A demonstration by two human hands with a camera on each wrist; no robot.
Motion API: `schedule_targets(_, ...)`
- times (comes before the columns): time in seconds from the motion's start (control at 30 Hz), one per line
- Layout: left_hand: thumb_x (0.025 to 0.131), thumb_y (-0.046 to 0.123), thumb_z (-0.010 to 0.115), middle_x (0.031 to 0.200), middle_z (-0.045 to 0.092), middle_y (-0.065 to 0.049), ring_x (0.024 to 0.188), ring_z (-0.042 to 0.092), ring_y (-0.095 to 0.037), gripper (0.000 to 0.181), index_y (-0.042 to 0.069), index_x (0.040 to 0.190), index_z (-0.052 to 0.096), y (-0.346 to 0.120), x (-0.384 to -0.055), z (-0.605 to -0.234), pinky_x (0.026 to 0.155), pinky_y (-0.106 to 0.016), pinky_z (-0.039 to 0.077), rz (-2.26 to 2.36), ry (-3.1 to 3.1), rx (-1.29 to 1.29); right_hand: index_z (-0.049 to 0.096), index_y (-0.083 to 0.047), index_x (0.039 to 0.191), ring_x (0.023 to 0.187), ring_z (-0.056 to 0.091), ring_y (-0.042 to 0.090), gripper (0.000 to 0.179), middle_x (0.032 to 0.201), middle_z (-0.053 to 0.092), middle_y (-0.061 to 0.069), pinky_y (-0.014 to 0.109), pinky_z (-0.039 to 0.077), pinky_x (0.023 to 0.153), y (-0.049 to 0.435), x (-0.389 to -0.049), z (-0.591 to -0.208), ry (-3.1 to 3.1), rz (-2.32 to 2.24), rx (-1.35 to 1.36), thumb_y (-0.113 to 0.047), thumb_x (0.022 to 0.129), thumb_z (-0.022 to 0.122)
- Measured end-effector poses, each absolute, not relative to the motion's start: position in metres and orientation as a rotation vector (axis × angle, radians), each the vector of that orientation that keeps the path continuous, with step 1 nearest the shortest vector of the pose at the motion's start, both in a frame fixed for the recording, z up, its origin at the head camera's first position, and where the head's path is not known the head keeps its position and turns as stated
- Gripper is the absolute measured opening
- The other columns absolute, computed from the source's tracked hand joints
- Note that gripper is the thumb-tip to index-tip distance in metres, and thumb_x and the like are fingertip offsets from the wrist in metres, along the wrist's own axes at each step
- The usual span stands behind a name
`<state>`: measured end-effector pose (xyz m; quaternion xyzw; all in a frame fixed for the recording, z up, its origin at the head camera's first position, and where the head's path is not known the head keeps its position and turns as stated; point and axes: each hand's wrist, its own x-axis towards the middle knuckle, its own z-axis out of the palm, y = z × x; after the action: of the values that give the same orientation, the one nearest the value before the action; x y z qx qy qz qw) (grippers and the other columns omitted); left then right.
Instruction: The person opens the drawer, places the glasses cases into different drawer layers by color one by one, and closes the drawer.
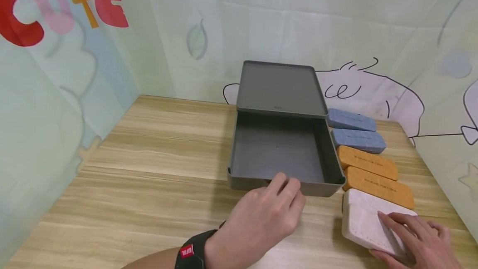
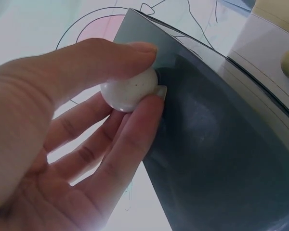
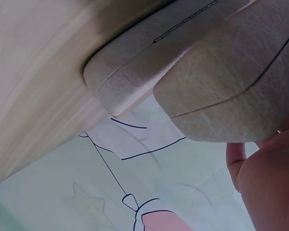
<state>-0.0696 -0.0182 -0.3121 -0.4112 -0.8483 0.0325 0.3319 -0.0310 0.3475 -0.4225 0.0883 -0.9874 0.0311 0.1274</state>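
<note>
A grey drawer stands pulled out from its grey box, its inside showing bare. At the drawer's front, my left hand pinches a round white knob between thumb and fingers. Low on the right, my right hand grips a whitish zip case, shaped like a glasses case. Close beside it lies another pale zip case. In the right wrist view the held case is tilted, with fingers under one end.
Right of the drawer, two orange cases and two blue cases lie in a row on the wooden table. A printed cloth hangs behind and along the sides. A wristband circles the left wrist.
</note>
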Motion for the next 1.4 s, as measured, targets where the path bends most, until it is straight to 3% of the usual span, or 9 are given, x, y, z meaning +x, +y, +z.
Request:
schedule_targets(0.37, 0.091, 0.005, 0.066, 0.095, 0.060, 0.003, 0.081, 0.052, -0.010, 0.013, 0.016, 0.089, 0.072, -0.018, -0.069, -0.313, 0.049, -0.011, 0.039, 0.066, -2.217, -1.084, 0.071, -0.010, 0.122, 0.098, 0.053, 0.026, 0.088, 0.107, 0.063, 0.005, 0.057, 0.027, 0.086, 0.342, -0.039, -0.410, -2.702, 0.120, 0.444, -0.059, 0.052, 0.092)
schedule_targets(0.6, 0.092, 0.005, 0.066, 0.096, 0.060, 0.003, 0.082, 0.053, -0.010, 0.013, 0.016, 0.089, 0.071, -0.018, -0.069, -0.312, 0.050, -0.011, 0.040, 0.059, -2.219, -1.089, 0.070, -0.010, 0.125, 0.100, 0.052, 0.030, 0.088, 0.110, 0.063, 0.008, 0.057, 0.026, 0.088, 0.334, -0.041, -0.406, -2.760, 0.085, 0.407, -0.063, 0.056, 0.090)
schedule_targets(0.93, 0.093, 0.005, 0.065, 0.096, 0.060, 0.003, 0.081, 0.053, -0.010, 0.014, 0.017, 0.089, 0.072, -0.018, -0.069, -0.312, 0.050, -0.011, 0.040, 0.059, -2.222, -1.091, 0.067, -0.011, 0.131, 0.099, 0.052, 0.029, 0.089, 0.110, 0.063, 0.009, 0.059, 0.026, 0.083, 0.337, -0.048, -0.396, -2.584, 0.220, 0.560, -0.073, 0.068, 0.078)
schedule_targets(1.1, 0.094, 0.006, 0.065, 0.097, 0.060, 0.003, 0.083, 0.054, -0.010, 0.013, 0.017, 0.091, 0.072, -0.018, -0.069, -0.312, 0.052, -0.011, 0.044, 0.066, -2.226, -1.093, 0.066, -0.010, 0.134, 0.098, 0.052, 0.030, 0.089, 0.110, 0.064, 0.012, 0.061, 0.025, 0.084, 0.335, -0.050, -0.390, -2.590, 0.224, 0.538, -0.067, 0.068, 0.081)
schedule_targets(1.4, 0.094, 0.007, 0.064, 0.097, 0.060, 0.003, 0.082, 0.054, -0.010, 0.014, 0.018, 0.090, 0.072, -0.018, -0.069, -0.313, 0.050, -0.011, 0.038, 0.080, -2.227, -1.090, 0.064, -0.011, 0.137, 0.097, 0.055, 0.035, 0.091, 0.110, 0.065, 0.014, 0.064, 0.023, 0.085, 0.331, -0.051, -0.383, -2.592, 0.236, 0.507, -0.066, 0.067, 0.083)
